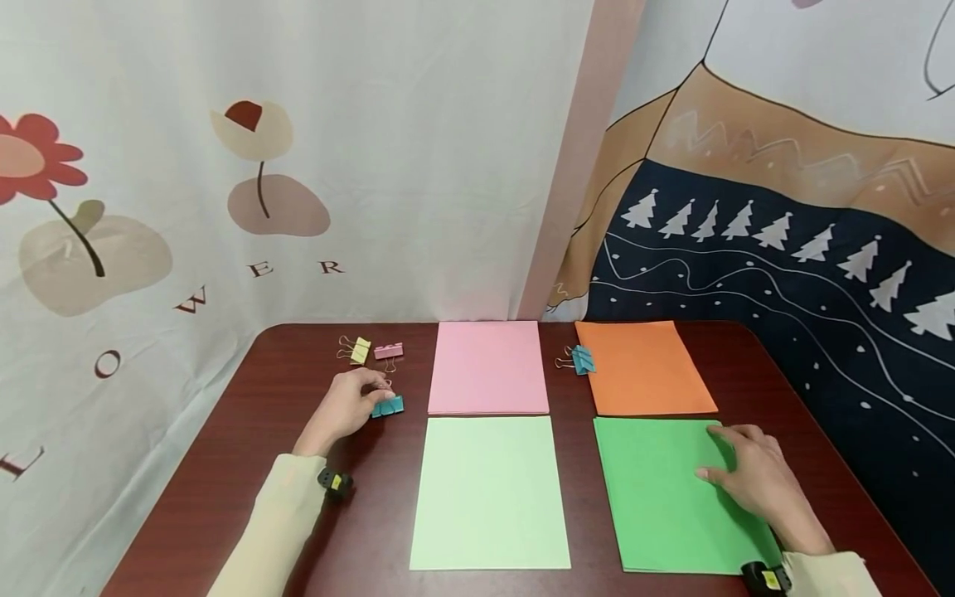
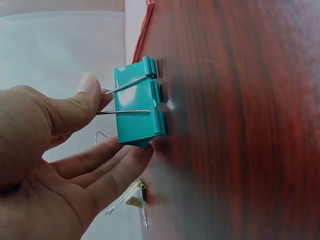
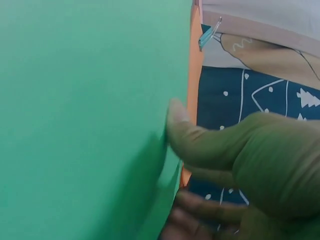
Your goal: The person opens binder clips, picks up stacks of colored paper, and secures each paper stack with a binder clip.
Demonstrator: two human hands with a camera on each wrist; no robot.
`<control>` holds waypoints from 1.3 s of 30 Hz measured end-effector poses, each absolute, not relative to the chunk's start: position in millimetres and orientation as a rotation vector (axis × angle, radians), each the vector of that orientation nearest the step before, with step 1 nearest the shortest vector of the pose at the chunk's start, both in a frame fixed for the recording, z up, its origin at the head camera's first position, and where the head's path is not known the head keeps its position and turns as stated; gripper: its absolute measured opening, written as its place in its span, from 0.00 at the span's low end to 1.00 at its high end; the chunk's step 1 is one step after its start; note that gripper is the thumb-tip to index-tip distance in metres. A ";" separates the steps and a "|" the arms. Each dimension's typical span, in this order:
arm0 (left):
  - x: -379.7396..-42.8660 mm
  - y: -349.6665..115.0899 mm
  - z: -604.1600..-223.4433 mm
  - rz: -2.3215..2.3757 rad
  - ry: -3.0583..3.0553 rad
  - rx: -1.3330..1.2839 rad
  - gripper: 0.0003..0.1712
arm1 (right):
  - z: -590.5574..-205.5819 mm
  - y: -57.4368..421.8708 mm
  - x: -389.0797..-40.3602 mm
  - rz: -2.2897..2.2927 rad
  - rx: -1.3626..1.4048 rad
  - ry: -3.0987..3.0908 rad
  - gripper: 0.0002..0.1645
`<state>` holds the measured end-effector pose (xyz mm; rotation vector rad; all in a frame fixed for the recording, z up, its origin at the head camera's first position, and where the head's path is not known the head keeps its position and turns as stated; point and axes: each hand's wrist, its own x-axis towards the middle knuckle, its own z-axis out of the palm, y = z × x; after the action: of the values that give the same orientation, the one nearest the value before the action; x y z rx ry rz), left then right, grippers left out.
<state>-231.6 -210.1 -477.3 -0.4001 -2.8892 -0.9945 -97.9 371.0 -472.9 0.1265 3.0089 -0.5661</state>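
Observation:
My left hand [image 1: 346,412] pinches the wire handles of a teal binder clip [image 2: 137,105] between thumb and forefinger. The clip's spine touches the dark wood table, and the other fingers extend beneath it. In the head view a pink binder clip [image 1: 388,351] and a yellow binder clip [image 1: 361,351] lie just beyond that hand. My right hand [image 1: 753,471] rests at the right edge of a stack of green paper [image 1: 664,489], thumb and fingers spread. In the right wrist view the thumb lies against the sheet, while the other fingers are blurred beside the edge.
Pink paper [image 1: 488,365] and pale green paper [image 1: 488,497] lie in the middle of the table [image 1: 224,464]. Behind the green stack is orange paper [image 1: 649,365], with a blue binder clip [image 1: 583,360] at its left edge. A printed curtain [image 1: 418,166] hangs behind.

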 end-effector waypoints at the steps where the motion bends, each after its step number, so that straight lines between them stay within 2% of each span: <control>1: -231.3 -210.0 -476.6 -1.000 -2.898 -0.397 0.04 | -470.0 371.0 -99.3 -0.537 0.178 2.985 0.56; 4: -230.0 -210.1 -474.2 -1.029 -2.910 -0.387 0.05 | -462.4 371.3 -102.2 -0.463 0.351 2.884 0.69; 7: -228.5 -211.0 -472.5 -1.059 -2.912 -0.375 0.04 | -458.0 371.5 -103.6 -0.435 0.468 2.792 0.76; 9: -227.7 -211.7 -471.4 -1.080 -2.915 -0.355 0.01 | -456.7 371.0 -104.1 -0.453 0.522 2.752 0.74; 15: -226.1 -212.1 -466.7 -1.167 -2.932 -0.273 0.25 | -456.0 371.2 -107.3 -0.507 0.543 2.704 0.63; 19: -225.7 -212.5 -463.9 -1.228 -2.944 -0.228 0.32 | -455.5 372.2 -108.5 -0.494 0.513 2.685 0.63; 31: -221.6 -214.2 -460.3 -1.448 -2.943 -0.149 0.31 | -449.9 368.1 -108.6 -0.533 0.497 2.667 0.57; 36: -221.2 -212.8 -461.4 -1.580 -2.943 -0.131 0.35 | -451.3 373.3 -108.2 -0.636 0.505 2.622 0.59; 39: -220.0 -211.8 -462.6 -1.678 -2.941 -0.112 0.34 | -453.0 379.7 -107.1 -0.703 0.504 2.588 0.54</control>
<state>-220.0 -211.8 -462.6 -0.1119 -2.9411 -1.6777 -107.1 379.7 -453.0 0.5041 2.5885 -0.7029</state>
